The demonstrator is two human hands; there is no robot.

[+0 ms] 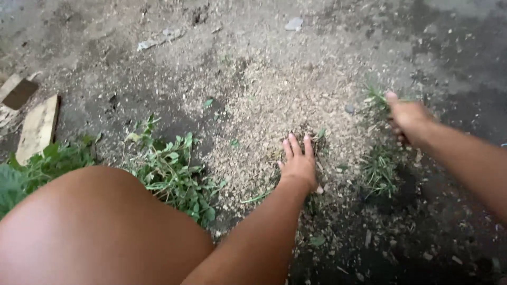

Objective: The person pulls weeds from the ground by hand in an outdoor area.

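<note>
Nearest to us, our bare knee point(95, 227) fills the near left of the view, with a clump of broad-leaved weeds point(169, 169) just beyond it and a second leafy patch point(37, 169) at the left edge. Past the knee, our left hand point(299, 161) lies palm down on the ground point(449, 63), fingers spread and released, pressing into a small tuft of grass point(317, 138) at the fingertips; it grips nothing that we can see. To do this well, we judge the left hand should pin the soil close around the stem, so the roots come out whole rather than snapping.

Further right, a bushier grass weed point(379, 171) stands in the dark damp soil, between the two hands. Our right hand point(407, 120) is clenched around a few thin green blades point(376, 97) that stick out past the thumb. We would take the blades low, near the crown, and draw them slowly and straight up, since a thin bunch held high will likely tear.

Around both hands spreads a pale scatter of sawdust or wood chips point(274, 105), which may hide smaller shoots. Far left lie two flat pale slabs of wood or stone point(37, 129), and far off a small grey stone point(294, 24) rests on the bare earth.
</note>
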